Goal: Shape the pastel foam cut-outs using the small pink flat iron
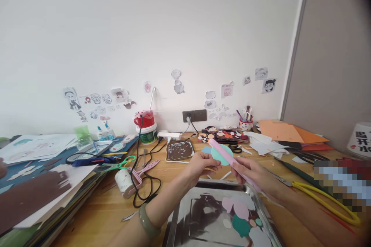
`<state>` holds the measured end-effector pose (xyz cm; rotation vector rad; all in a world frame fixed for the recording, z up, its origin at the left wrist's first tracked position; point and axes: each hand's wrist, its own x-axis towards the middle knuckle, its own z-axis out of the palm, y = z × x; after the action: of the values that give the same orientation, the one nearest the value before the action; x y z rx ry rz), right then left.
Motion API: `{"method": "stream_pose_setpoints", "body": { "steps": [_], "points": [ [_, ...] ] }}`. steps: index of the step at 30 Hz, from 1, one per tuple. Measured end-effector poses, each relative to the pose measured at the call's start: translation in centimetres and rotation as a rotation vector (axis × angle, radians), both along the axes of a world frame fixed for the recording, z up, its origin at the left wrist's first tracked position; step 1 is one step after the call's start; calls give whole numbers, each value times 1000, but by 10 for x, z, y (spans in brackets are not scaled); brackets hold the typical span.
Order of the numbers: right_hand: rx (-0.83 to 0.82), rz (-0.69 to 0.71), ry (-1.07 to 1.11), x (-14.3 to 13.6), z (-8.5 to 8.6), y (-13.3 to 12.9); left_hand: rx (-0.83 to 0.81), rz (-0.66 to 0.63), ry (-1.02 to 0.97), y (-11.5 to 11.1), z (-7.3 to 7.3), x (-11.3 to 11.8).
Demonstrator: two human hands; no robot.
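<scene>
My left hand pinches the lower left edge of a flat, mint-green round piece, its fingertips drawn together. In my right hand is a long pink rod-like tool with a rounded end; its exact kind is unclear. The tool slants across the front of the round piece and hides part of it. Below both hands lies a shiny metal tray. Cut-out pieces rest on its right side, including pink shapes and a dark green one.
Yellow-handled scissors lie right of the tray. At left are green-handled scissors, a paper roll on a pink holder and tangled black cords. Behind stand a brown square pad and a red-topped tub. Orange sheets are stacked far right.
</scene>
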<state>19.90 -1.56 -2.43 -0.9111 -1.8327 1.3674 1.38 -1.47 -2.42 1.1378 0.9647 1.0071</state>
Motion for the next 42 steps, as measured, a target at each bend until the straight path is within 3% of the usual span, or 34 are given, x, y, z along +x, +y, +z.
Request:
{"method": "stream_pose_setpoints", "body": {
  "steps": [19,42],
  "points": [
    [-58,-11,44,-1,13,-9,18,22,-4,2,2,-2],
    [-104,-35,81,1,8,-3,32,88,8,0,14,-4]
  ]
}}
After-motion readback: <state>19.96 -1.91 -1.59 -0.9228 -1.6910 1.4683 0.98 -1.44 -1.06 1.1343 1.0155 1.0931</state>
